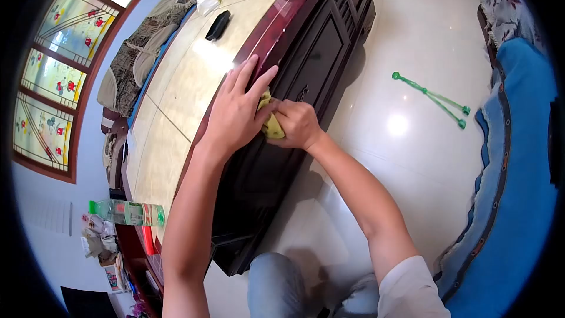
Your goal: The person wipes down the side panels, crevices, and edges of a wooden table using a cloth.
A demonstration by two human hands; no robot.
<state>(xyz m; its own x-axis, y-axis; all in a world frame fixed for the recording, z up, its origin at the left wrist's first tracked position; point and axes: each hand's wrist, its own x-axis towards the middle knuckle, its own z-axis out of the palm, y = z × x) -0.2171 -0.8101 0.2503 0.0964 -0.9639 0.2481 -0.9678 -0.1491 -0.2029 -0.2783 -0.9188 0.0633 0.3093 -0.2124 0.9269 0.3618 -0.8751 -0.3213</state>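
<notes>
Right hand [299, 123]: fingers curled tightly round a yellow cloth [272, 128], part of it bunched outside the grip.
Cloth: at the table's [168, 91] dark side, just below the rim, between the hands.
Left hand [236, 109]: fingers spread over the dark red rim, no object seen in its grip; thumb close to the cloth, contact cannot be told.
Tabletop: black item [218, 25], with a bag [206, 2] near it.
Floor: green rods [428, 93], well apart from the table.

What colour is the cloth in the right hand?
The cloth in the right hand is yellow, seen in the head view.
</notes>
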